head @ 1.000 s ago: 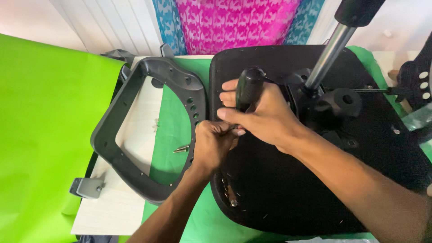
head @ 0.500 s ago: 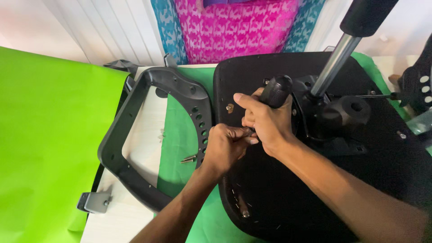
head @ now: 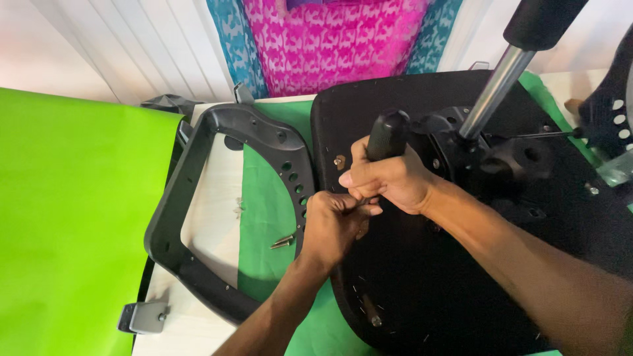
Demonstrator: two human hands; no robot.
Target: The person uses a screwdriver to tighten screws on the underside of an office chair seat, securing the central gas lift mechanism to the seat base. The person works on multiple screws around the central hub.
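Right hand [head: 389, 181] fingers wrapped round screwdriver handle [head: 388, 134]; left hand [head: 333, 224] fingers pinched at its tip on seat base [head: 461, 283].

Two bare forearms, sleeveless as far as visible; left hand [head: 333, 224] and right hand [head: 389, 181] ungloved, without rings, watch or wristband.
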